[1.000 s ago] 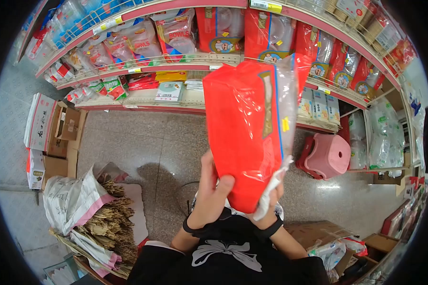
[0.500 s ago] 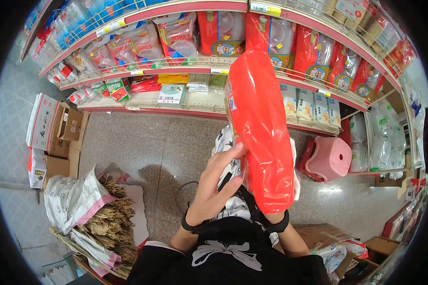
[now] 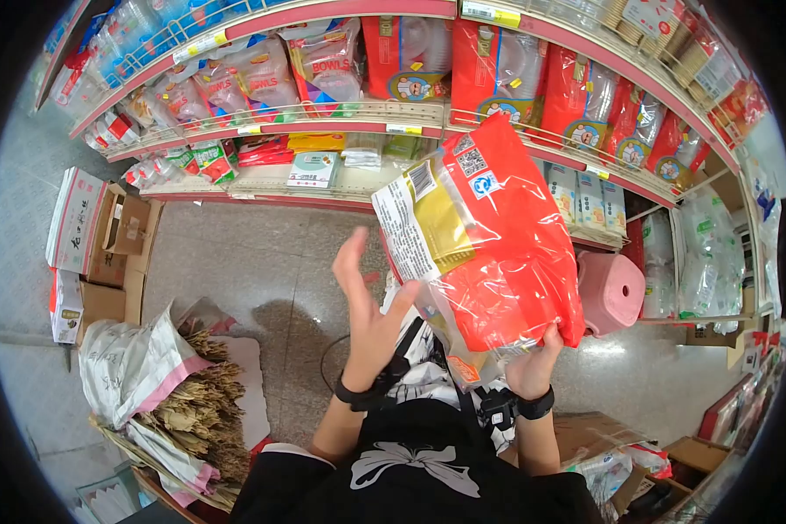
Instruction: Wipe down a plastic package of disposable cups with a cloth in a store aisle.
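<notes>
A large red plastic package (image 3: 520, 244), with a gold panel, a white label and a QR code showing, is tilted in front of me. My right hand (image 3: 534, 362) grips its lower edge, the thumb on the front and the other fingers hidden beneath. At the package's lower left is my left hand (image 3: 368, 319), fingers apart and holding nothing, its thumb close to the white label. Beyond the package, similar red packages (image 3: 496, 70) and clear bags of bowls (image 3: 325, 65) stand on the shelf.
A pink stool (image 3: 616, 293) stands right of the package. Dried stalks (image 3: 201, 393) in a white sack (image 3: 131, 367) are at the lower left, cardboard boxes (image 3: 105, 301) behind them. A lower shelf (image 3: 262, 179) holds small packets.
The package has turned from its narrow red side to its labelled face and tilted. My right hand's thumb has come into view. My left hand has shifted left, its fingers more spread.
</notes>
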`<state>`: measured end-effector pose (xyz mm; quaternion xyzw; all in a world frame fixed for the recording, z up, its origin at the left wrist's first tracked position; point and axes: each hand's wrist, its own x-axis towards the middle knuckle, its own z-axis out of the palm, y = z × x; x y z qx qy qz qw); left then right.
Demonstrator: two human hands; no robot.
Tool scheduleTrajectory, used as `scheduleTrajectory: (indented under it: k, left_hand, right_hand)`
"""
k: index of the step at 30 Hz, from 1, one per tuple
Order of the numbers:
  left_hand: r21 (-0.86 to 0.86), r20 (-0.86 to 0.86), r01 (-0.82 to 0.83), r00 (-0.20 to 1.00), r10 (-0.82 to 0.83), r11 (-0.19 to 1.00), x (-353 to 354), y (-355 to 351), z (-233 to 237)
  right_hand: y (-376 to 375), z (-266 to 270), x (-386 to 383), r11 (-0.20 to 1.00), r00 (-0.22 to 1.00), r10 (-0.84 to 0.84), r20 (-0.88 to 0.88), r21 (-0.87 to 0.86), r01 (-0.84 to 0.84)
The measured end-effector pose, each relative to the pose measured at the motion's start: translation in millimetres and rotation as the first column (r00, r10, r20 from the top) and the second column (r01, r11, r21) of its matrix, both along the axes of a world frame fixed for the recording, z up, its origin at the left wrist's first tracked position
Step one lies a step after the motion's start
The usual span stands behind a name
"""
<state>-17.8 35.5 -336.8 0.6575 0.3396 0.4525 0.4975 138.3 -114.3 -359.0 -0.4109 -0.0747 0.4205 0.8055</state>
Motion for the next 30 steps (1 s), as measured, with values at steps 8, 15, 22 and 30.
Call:
scheduleTrajectory:
  k: [8, 15, 22, 30]
  left_hand:
    - [-0.552, 0.682, 0.589, 0.726, -0.085, 0.59, -9.0, -7.9, -49.5]
    - [-0.666, 0.624, 0.48, 0.778, 0.074, 0.571, -20.6, -2.2, -43.6]
    - [-0.411, 0.894, 0.74, 0.44, 0.08, 0.532, -38.3, -1.8, -93.9]
    - [-0.422, 0.906, 0.824, 0.386, 0.172, 0.377, -21.5, -5.1, -110.2]
  right_hand:
    - [-23.5, -9.6, -3.2, 0.972, 0.918, 0.226, 0.325, -0.008, -0.236]
    - [-10.2, 47.3, 7.9, 0.871, 0.533, 0.458, 0.712, -0.238, -0.43]
    - [-3.7, 70.7, 28.4, 0.68, 0.229, 0.637, 0.736, -0.397, -0.617]
    - [26.0, 97.4, 35.7, 0.942, 0.567, -0.09, 0.819, -0.116, 0.316]
